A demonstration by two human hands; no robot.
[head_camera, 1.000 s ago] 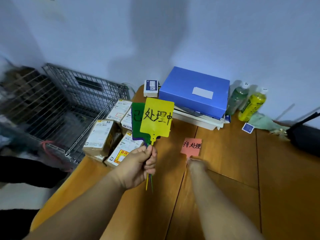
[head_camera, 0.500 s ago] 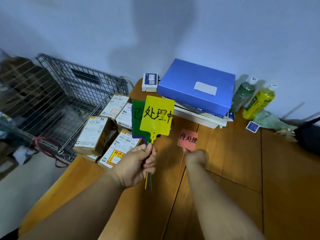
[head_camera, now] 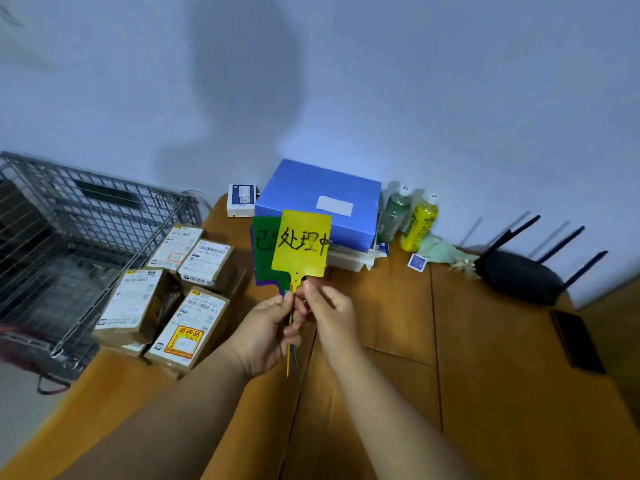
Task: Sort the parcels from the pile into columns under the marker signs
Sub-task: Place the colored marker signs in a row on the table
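Observation:
Several cardboard parcels (head_camera: 188,327) with white shipping labels lie bunched at the table's left edge. My left hand (head_camera: 266,330) grips the thin stems of a fan of marker signs held upright above the table. A yellow sign (head_camera: 301,244) with black characters is in front, a green sign (head_camera: 265,251) behind it, and a purple edge (head_camera: 266,282) shows below. My right hand (head_camera: 329,310) pinches the yellow sign's stem just under its plate, touching my left hand. No pink sign is in sight.
A blue box (head_camera: 318,195) on white trays stands at the back of the wooden table (head_camera: 485,375), beside a small white device (head_camera: 241,199). Two drink bottles (head_camera: 419,220), a black router (head_camera: 519,275) and a phone (head_camera: 576,341) are at the right. A wire cage (head_camera: 86,216) is at the left.
My right hand left the pink sign on the table and rose to the yellow sign's stem. The pink sign dropped out of sight. The view shifted to the right.

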